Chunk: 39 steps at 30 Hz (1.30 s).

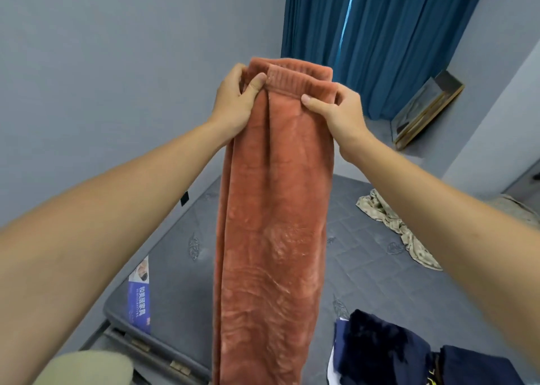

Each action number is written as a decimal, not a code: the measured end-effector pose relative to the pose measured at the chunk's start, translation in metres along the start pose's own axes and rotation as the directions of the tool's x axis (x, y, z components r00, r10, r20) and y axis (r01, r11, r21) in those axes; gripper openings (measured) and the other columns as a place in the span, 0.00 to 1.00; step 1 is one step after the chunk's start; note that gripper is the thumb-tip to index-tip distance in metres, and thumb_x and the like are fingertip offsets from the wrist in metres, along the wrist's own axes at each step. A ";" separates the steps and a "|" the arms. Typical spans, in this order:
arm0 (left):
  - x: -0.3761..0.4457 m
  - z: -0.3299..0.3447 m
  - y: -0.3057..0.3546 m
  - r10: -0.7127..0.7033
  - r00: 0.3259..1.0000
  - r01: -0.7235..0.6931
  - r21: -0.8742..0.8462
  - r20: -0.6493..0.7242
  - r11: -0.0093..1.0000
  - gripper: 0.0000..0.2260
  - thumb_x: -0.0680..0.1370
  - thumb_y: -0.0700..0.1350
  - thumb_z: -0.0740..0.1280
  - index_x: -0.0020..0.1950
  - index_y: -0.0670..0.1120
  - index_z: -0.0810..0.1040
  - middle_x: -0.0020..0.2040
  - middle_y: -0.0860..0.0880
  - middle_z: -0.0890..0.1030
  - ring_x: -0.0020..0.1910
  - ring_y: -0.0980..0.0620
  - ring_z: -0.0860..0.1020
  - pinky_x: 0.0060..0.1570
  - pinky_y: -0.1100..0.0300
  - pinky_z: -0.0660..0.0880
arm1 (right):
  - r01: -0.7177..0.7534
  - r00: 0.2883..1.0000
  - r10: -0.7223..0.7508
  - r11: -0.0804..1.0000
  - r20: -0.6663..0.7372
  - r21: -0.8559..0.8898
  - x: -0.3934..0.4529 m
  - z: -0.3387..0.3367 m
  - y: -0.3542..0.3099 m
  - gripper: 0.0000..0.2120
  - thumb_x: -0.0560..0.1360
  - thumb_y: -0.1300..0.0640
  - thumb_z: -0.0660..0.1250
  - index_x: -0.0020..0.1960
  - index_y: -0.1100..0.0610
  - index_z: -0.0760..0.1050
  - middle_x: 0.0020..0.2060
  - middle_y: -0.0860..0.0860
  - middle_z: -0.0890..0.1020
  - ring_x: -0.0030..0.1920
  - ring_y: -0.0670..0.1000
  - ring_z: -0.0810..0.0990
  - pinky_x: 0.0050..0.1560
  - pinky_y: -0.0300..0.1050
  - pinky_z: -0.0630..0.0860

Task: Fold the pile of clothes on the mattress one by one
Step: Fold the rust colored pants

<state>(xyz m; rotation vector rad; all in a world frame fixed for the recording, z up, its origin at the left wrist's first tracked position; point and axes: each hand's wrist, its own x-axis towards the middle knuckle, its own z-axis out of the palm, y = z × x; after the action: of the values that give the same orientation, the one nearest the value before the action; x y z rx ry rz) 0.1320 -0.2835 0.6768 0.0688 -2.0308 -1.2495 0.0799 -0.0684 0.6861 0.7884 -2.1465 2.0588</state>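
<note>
Pants (271,209), rust-coloured and fleecy, are hanging in the air in front of us, well above the mattress (365,267). We are holding them up by the ribbed waistband (292,77), which is doubled over so the legs are lying together in one long column. The cloth is dropping straight down and running out of the bottom of the view, so we cannot tell whether its lower end is touching the mattress.

Our left hand (233,98) is pinching the left end of the waistband, thumb pressing on the near face and fingers wrapping behind. Our right hand (339,110) is gripping the right end the same way, thumb lying flat across the fleece. Both hands are clenched on the pants, near each other, with arms reaching forward.

The mattress is grey and quilted, sitting low beside the wall (117,63), with a blue label (139,294) on its near left side. A beige patterned cloth (391,224) is lying crumpled on the right part of the mattress, well apart from the pants. Dark navy clothes (388,352) are lying at the lower right, just beside the hanging fleece. Blue curtains (380,34) are hanging behind, and a framed picture (426,107) is leaning against the right wall.
</note>
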 end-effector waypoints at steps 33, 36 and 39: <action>-0.448 0.162 -0.707 -0.531 0.564 0.039 0.622 0.632 0.782 0.30 0.85 0.55 0.60 0.85 0.58 0.50 0.85 0.46 0.44 0.84 0.46 0.46 0.79 0.50 0.51 | -0.326 0.773 0.631 0.305 -0.066 -0.895 -0.311 0.160 0.770 0.33 0.81 0.51 0.60 0.84 0.48 0.54 0.85 0.51 0.50 0.84 0.55 0.45 0.82 0.61 0.54; -0.498 0.138 -0.670 -0.600 0.525 0.195 0.600 0.604 0.776 0.30 0.85 0.53 0.61 0.84 0.59 0.52 0.85 0.48 0.49 0.83 0.49 0.51 0.78 0.50 0.61 | -0.472 0.734 0.664 0.349 -0.142 -0.810 -0.359 0.159 0.741 0.36 0.80 0.53 0.65 0.84 0.48 0.55 0.84 0.50 0.51 0.83 0.56 0.49 0.80 0.58 0.59; -0.536 0.123 -0.635 -0.621 0.535 0.286 0.568 0.573 0.771 0.28 0.84 0.50 0.64 0.83 0.58 0.59 0.79 0.48 0.64 0.77 0.49 0.65 0.70 0.44 0.74 | -0.653 0.683 0.667 0.374 -0.297 -0.659 -0.395 0.155 0.723 0.41 0.76 0.56 0.73 0.83 0.52 0.56 0.77 0.54 0.62 0.74 0.57 0.62 0.78 0.53 0.61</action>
<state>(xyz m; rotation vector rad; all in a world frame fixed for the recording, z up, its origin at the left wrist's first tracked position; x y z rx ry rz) 0.2445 -0.3085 -0.1549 0.3971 -3.1635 -1.2393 0.1787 -0.1098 -0.1451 -0.2487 -3.2721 1.0095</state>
